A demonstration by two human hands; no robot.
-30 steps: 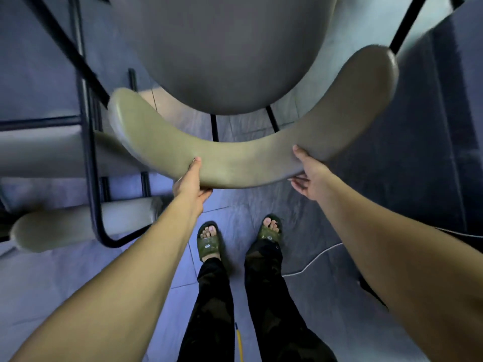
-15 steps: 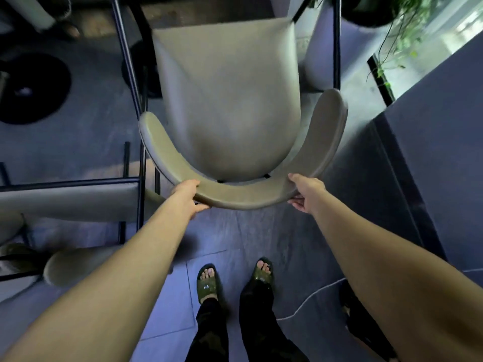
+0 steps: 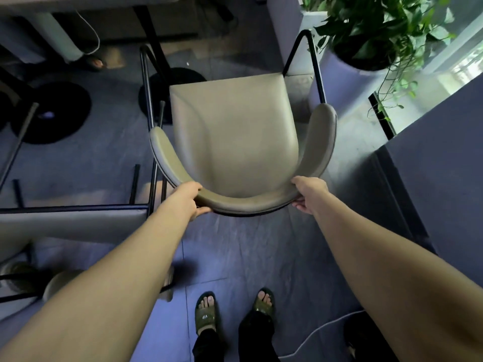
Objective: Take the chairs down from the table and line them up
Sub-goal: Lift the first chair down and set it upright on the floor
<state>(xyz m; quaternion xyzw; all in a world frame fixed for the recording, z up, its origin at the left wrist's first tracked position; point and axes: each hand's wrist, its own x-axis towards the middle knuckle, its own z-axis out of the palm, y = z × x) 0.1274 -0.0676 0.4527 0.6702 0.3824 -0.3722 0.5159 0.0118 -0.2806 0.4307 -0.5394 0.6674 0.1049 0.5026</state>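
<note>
Beige chair upright at frame centre. Left hand and right hand each clasp curved backrest rim. Second chair at left edge.

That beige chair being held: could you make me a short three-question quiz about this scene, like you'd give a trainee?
1. True or false: both hands hold the chair by its curved backrest.
2. What stands beyond the chair on the person's right? A) a potted plant B) a ladder C) a bicycle
3. Fill in: the chair frame's colour is ____.

Key
1. True. The left hand and the right hand each have a grip on the backrest, one near each end of its curve.
2. A. The plant sits in a tall pale pot.
3. Black, as the frame shows.
</note>
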